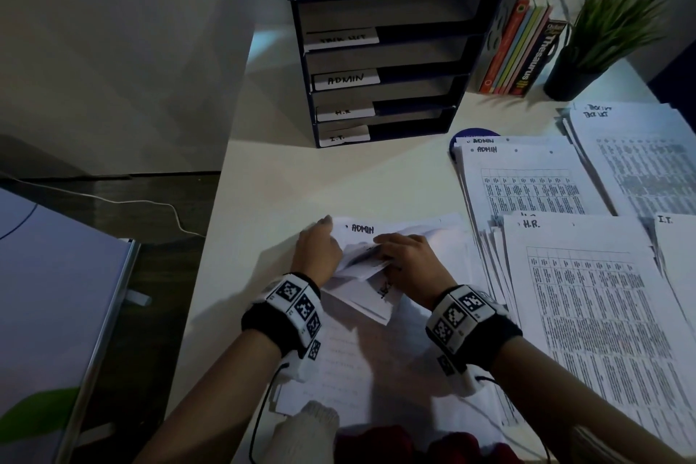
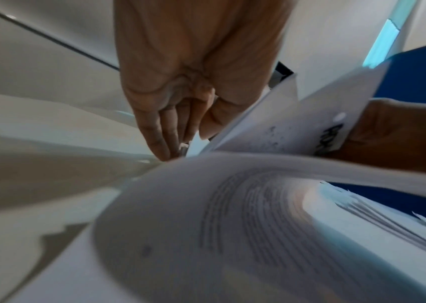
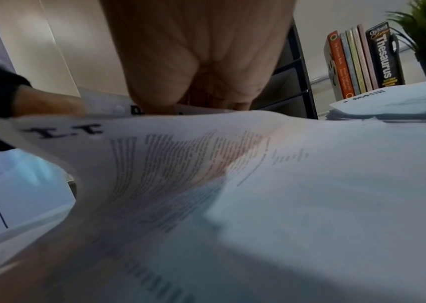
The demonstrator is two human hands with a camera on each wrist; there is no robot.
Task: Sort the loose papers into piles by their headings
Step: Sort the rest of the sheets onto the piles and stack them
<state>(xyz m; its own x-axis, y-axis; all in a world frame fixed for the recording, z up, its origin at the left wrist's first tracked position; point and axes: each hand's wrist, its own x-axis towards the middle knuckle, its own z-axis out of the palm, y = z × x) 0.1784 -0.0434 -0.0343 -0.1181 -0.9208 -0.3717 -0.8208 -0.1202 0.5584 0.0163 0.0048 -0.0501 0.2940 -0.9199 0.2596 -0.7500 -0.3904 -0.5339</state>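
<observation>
Loose papers, near centre of desk: left hand and right hand both pinch bent sheets. Sorted piles lie right: ADMIN pile, H.R. pile.

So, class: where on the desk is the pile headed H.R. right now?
In the head view, the H.R. pile lies right of the right hand, in front of the ADMIN pile and beside the I.T. pile.
</observation>
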